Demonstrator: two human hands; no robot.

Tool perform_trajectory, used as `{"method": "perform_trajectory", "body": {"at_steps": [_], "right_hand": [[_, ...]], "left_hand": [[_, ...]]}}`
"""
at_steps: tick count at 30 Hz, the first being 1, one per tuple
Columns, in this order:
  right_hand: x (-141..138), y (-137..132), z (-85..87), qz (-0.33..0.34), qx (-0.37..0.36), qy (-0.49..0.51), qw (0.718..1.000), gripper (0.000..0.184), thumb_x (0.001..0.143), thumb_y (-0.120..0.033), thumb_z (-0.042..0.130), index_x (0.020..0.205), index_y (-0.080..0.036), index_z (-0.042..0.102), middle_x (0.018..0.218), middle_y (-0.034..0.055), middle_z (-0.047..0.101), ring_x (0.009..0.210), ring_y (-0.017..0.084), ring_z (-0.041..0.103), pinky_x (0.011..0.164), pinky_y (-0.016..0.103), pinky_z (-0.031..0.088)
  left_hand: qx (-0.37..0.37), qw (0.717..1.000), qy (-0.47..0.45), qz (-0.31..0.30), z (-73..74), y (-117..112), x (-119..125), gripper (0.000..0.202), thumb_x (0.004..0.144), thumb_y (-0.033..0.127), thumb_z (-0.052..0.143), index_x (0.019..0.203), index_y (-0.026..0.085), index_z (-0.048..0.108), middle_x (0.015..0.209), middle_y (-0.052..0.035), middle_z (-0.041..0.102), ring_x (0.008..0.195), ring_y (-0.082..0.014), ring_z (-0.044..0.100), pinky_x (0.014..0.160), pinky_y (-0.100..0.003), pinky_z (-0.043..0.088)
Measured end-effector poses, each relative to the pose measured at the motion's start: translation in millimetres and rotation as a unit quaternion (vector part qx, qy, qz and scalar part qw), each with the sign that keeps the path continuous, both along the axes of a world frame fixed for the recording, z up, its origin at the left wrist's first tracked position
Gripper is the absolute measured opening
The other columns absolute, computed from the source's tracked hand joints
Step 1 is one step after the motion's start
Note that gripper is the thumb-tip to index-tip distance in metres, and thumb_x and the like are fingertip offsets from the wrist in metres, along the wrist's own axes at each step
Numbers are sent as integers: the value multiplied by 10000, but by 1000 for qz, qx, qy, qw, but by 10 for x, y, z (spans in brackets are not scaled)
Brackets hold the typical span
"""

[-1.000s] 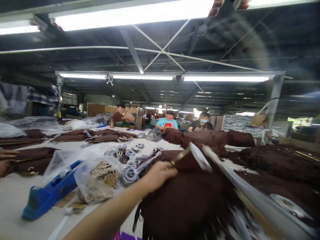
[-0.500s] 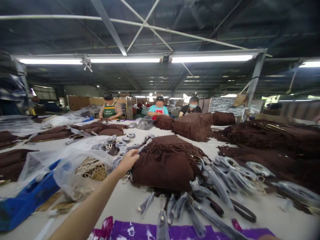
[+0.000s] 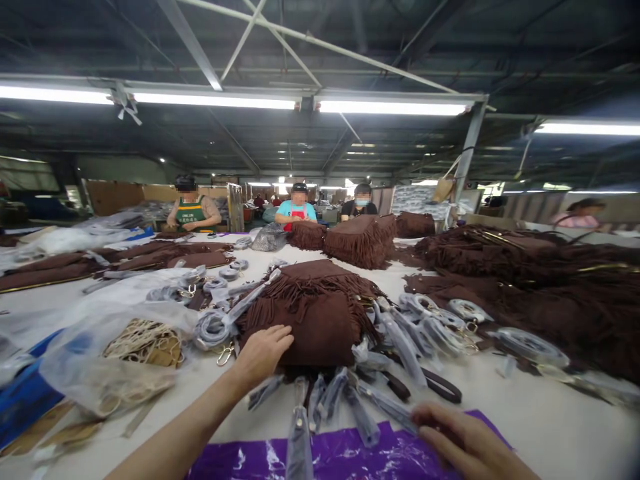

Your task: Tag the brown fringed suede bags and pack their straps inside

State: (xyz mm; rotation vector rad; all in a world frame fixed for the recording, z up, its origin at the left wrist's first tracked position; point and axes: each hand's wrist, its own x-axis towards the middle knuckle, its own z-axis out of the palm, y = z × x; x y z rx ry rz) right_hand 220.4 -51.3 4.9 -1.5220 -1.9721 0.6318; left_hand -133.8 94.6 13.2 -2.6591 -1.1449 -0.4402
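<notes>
Toward the middle of the near edge of the worktop (image 3: 560, 427), we have the brown bag (image 3: 320, 333) lying flat, its long axis running roughly along that edge; whether it is one bag or several stacked, we cannot tell. Our left hand (image 3: 263, 350) is the nearer one: it lies palm down at the bag's left near corner, fingers stretched and clenched on nothing that we can see. From those fingertips the bag spreads away toward the right and far edges.

Our right hand (image 3: 463, 437) is apart from the bag, closer to the worktop's right near corner and partly over the purple sheet (image 3: 345, 460). Its fingers are bent at the end of a wrapped strap (image 3: 385, 402); we cannot tell if they pinch it or merely touch it. That strap's long axis slants from the bag's near side out to these fingertips. Just left of the bag lies a coil (image 3: 213, 327), with a clip (image 3: 225, 355) beside our left hand. Toward the far edge sits a fringed stack (image 3: 357, 243), well apart from both hands.
</notes>
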Motion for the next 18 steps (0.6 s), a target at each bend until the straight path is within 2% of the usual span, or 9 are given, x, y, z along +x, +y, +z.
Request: {"method": "perform_trajectory", "body": {"at_steps": [3,5,7,9,11,14,16,18], "right_hand": [[-204,324,119,13,128,-89,988,263,932,-232,405,1087,-230,617,1058,73,671,950,222,637,849,324,505],[-387,571,133,-13,176,-180,968,352,871,-107,435,1187,-178,573,1229,126,600,1110,243,578,943,356,465],[-559,789,125,-56,189,-268,943,428,778,-34,497,1189,-128,574,1315,178,536,1195,291,519,962,387,441],[-674,936,140,-67,196,-308,929,392,722,-4,520,1085,-117,617,1307,194,537,1204,324,501,940,397,430],[-716,996,211,-41,201,-312,927,281,730,-11,510,948,-139,632,1167,161,617,1112,305,552,897,375,420],[-681,946,423,7,204,-313,927,148,813,-77,494,854,-178,593,911,74,667,923,245,602,818,319,404],[-653,842,591,27,203,-307,930,95,880,-152,482,868,-201,562,852,36,670,860,221,611,749,285,400],[-661,705,727,36,192,-288,937,76,926,-217,465,903,-218,537,844,18,675,833,211,621,695,267,395]], "left_hand": [[-1,1000,13,5,-53,-59,78,606,822,182,591,1406,200,430,1489,-155,416,1340,-316,422,1057,-477,410],[5,999,33,34,-157,-85,168,721,788,128,563,1465,213,332,1539,-162,322,1370,-344,370,1054,-520,392],[22,996,51,64,-250,-81,240,738,769,34,472,1469,216,324,1539,-159,323,1365,-349,377,1035,-535,401],[33,996,53,64,-264,-60,257,678,776,-9,404,1427,179,393,1493,-171,402,1333,-323,431,1025,-496,420],[28,998,39,47,-173,-43,212,542,802,26,416,1324,145,499,1386,-177,531,1249,-287,524,995,-429,455],[14,998,-13,52,93,-63,87,359,818,96,464,1146,173,586,1178,-124,669,1062,-239,627,908,-353,498],[17,996,-58,62,270,-130,28,336,818,82,444,1098,191,594,1096,-92,690,998,-219,633,883,-337,497],[46,991,-106,61,386,-266,24,382,816,43,399,1112,187,592,1127,-99,666,1042,-223,599,926,-363,468]]}}
